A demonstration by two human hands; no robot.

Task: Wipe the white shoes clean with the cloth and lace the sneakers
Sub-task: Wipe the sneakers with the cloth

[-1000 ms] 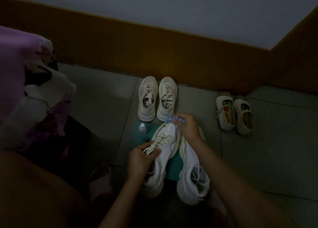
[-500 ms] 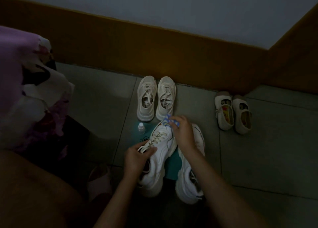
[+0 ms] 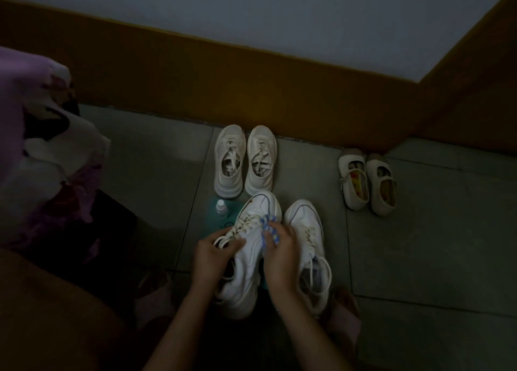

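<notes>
Steadying is the job given to the left hand (image 3: pixel 214 254) in the head view: its fingers are curled round the collar and loose laces (image 3: pixel 237 230) of the held sneaker (image 3: pixel 253 249), so the shoe is kept from sliding while it is rubbed. The cloth (image 3: pixel 269 228) — blue and white, bunched small — is pinched in the right hand (image 3: pixel 282 247) and pressed against the sneaker's upper beside the lacing, on the side facing its mate. A wiping stroke is judged to be in hand, with lacing not yet begun, since the laces lie slack and untied. Whether the sole is flat on the ground cannot be told.

The second sneaker (image 3: pixel 305 222) is stood just beside the first, toe pointing the same way and laces loose, presumably kept within reach for its turn. Under and beside the two toes a teal sheet (image 3: pixel 214 216) is spread, and a small bottle (image 3: pixel 221 207) is stood upright on it, near the left hand — likely cleaner, though no label can be read.

Farther off, beige sneakers (image 3: pixel 244 161) are lined up as a pair by the skirting (image 3: pixel 251 85), and strap shoes (image 3: pixel 366 180) are set well apart to the right on the tiled floor (image 3: pixel 419 244), probably waiting.
</notes>
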